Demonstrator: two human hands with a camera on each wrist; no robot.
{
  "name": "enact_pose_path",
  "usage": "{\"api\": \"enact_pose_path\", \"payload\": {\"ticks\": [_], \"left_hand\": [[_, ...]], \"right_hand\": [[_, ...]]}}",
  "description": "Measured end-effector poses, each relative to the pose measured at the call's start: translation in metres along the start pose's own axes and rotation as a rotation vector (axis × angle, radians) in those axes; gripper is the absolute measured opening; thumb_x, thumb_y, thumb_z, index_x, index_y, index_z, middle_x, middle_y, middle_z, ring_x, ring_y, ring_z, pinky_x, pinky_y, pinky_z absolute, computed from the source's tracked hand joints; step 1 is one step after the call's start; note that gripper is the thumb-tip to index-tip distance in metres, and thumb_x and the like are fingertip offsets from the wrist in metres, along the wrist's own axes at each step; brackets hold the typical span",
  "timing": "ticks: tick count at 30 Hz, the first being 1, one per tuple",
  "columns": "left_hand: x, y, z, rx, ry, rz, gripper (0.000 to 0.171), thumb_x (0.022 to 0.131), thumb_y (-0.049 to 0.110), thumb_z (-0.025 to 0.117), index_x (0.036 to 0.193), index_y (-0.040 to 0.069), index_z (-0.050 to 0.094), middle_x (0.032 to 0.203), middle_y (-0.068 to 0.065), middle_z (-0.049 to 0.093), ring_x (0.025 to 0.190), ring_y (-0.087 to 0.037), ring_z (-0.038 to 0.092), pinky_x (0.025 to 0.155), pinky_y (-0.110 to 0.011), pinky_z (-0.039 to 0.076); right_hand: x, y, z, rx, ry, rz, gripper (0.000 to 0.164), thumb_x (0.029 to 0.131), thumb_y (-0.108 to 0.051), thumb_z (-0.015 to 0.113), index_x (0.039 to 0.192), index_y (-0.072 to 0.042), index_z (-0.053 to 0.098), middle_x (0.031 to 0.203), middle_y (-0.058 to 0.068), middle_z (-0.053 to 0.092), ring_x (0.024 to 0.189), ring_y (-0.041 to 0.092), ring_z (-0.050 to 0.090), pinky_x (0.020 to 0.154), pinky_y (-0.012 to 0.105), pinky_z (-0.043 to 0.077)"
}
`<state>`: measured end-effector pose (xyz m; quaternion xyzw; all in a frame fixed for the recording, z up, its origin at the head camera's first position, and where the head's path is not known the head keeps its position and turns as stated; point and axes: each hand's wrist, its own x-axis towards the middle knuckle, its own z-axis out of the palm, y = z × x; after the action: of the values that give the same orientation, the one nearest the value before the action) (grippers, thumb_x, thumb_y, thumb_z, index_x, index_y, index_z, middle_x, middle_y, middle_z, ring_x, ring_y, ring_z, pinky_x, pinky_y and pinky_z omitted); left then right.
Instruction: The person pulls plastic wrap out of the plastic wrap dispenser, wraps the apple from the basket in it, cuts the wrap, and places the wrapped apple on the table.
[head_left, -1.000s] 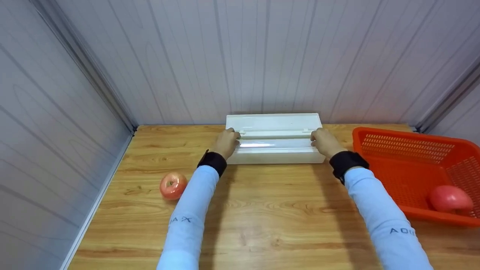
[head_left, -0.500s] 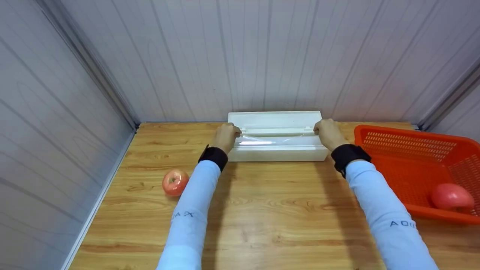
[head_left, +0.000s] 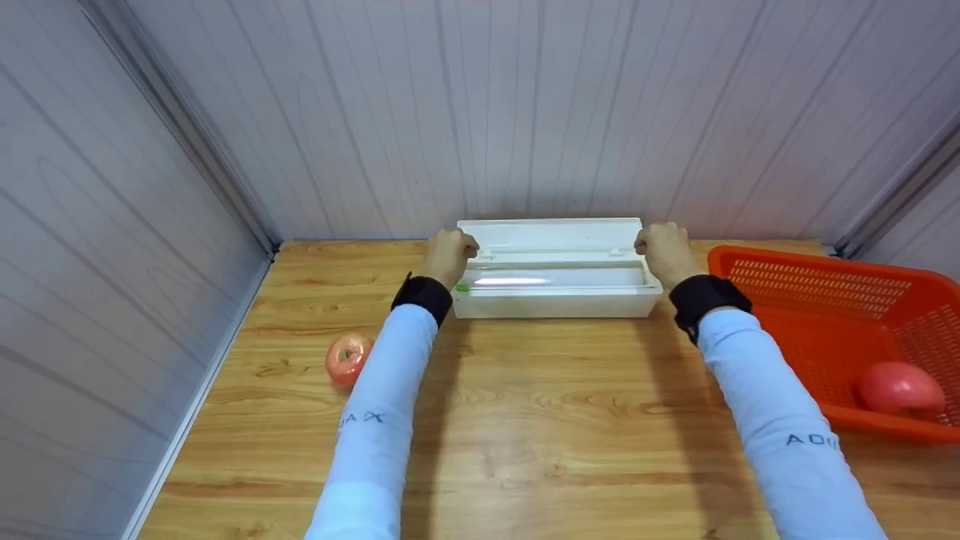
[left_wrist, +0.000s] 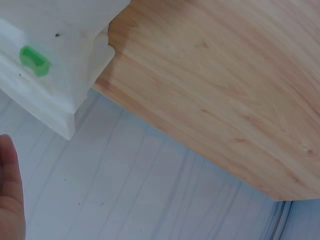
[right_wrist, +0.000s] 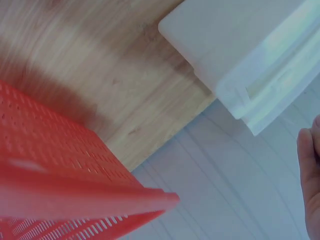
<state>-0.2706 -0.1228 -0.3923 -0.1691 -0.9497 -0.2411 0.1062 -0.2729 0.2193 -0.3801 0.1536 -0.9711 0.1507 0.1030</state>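
A white cling film box stands near the back wall with its lid raised. Inside lies a shiny roll of cling film. My left hand is above the box's left end and my right hand above its right end, thumb and fingers of each pinching together at an edge of the clear film, which barely shows between them. A green bit sits at the box's left end. The wrist views catch only part of the left fingers and right fingers.
A red apple rests on the wooden table beside the left forearm. To the right, an orange-red perforated basket holds a pinkish-red fruit. The panelled wall rises right behind the box.
Both hands have risen up and back from the roll toward the raised lid, drawing the film with them. More of the roll and box opening shows, and the green bit has come into sight.
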Motion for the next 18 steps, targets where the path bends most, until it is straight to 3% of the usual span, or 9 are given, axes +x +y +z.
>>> {"api": "enact_pose_path", "payload": {"ticks": [8, 14, 18], "left_hand": [[0.004, 0.007, -0.012, -0.034, 0.031, -0.013, 0.017, 0.086, -0.002, 0.057, 0.097, -0.002, 0.07, 0.096, -0.014, 0.07, 0.09, -0.025, 0.066, 0.078, -0.029, 0.054], [0.01, 0.014, -0.023, 0.025, 0.054, -0.009, 0.016, 0.086, 0.002, 0.06, 0.097, 0.0, 0.071, 0.098, -0.014, 0.069, 0.092, -0.024, 0.066, 0.079, -0.029, 0.054], [0.015, 0.018, -0.03, 0.033, 0.056, -0.042, 0.017, 0.086, 0.003, 0.059, 0.099, 0.002, 0.071, 0.099, -0.013, 0.069, 0.092, -0.024, 0.066, 0.079, -0.029, 0.054]], "right_hand": [[0.001, -0.004, -0.015, -0.001, 0.038, 0.024, 0.016, 0.079, 0.01, 0.055, 0.087, 0.006, 0.069, 0.087, 0.023, 0.067, 0.083, 0.042, 0.062, 0.076, 0.052, 0.051], [0.004, -0.008, -0.025, -0.031, 0.118, 0.017, 0.016, 0.075, 0.01, 0.057, 0.083, 0.004, 0.071, 0.085, 0.024, 0.068, 0.08, 0.043, 0.062, 0.072, 0.054, 0.05], [0.009, -0.01, -0.033, -0.06, 0.119, 0.019, 0.016, 0.077, 0.009, 0.056, 0.083, 0.006, 0.07, 0.085, 0.025, 0.067, 0.08, 0.042, 0.062, 0.071, 0.053, 0.051]]}}
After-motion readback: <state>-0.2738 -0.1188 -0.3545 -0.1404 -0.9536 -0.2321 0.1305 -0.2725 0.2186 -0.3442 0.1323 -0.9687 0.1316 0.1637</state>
